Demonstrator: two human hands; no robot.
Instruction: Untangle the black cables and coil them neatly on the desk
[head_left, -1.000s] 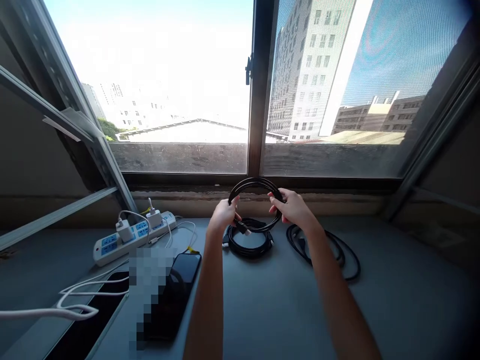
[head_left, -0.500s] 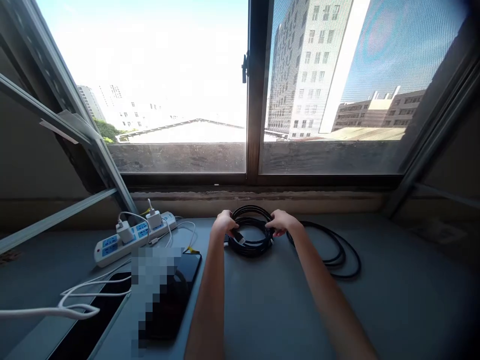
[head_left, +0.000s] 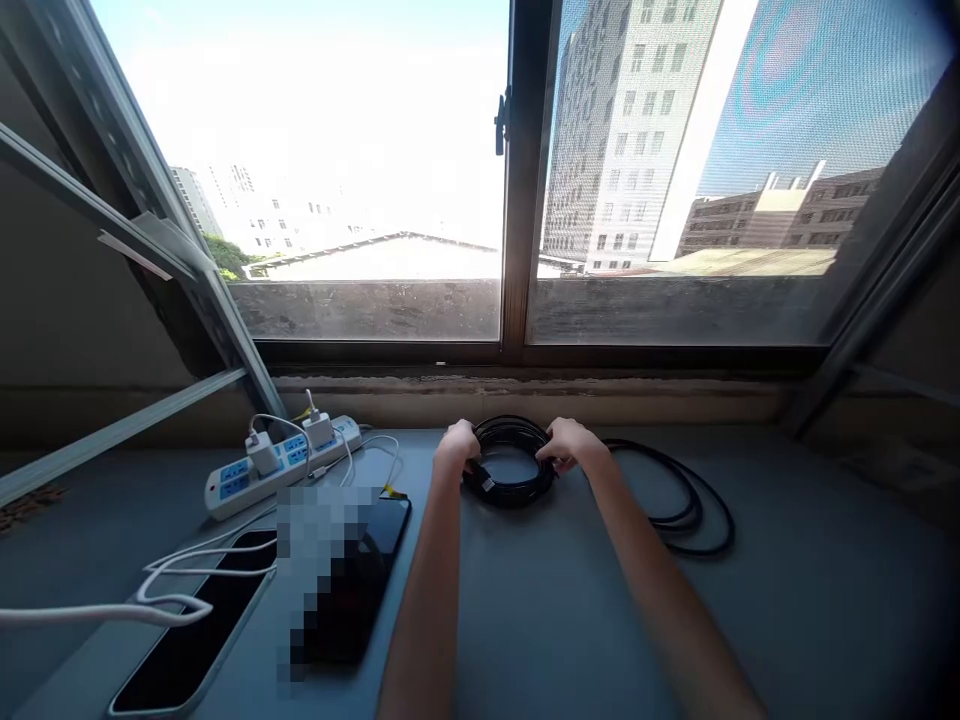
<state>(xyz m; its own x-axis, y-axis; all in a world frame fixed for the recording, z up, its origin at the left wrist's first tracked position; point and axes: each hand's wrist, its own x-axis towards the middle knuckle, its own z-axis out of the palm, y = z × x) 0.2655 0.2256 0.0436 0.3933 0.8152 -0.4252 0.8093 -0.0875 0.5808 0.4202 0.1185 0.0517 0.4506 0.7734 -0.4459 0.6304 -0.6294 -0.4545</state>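
Note:
A coiled black cable (head_left: 517, 492) lies on the grey tabletop, wound in several round loops. My left hand (head_left: 457, 445) grips the left side of the coil, its fingers closed round the loops. Beside those fingers a cable plug (head_left: 486, 478) with a light metal end rests against the inside of the ring. My right hand (head_left: 568, 443) is closed on the coil's right side, thumb inward. Beyond my right wrist, a looser run of the same black cable (head_left: 701, 490) trails over the table in wide loops. Parts of the coil under both hands are hidden.
At the left stands a white power strip (head_left: 225, 497) with two white chargers (head_left: 262, 454) plugged in. White charging cables (head_left: 172, 612) run to a phone (head_left: 202, 640) and a dark tablet-like device (head_left: 360, 590), partly pixelated. A window (head_left: 517, 250) and metal frame bars (head_left: 255, 380) bound the table.
The coil's loops are drawn closer together and its far side sits lower. Both hands stay on its sides. The whole view has shifted slightly, so things appear farther right.

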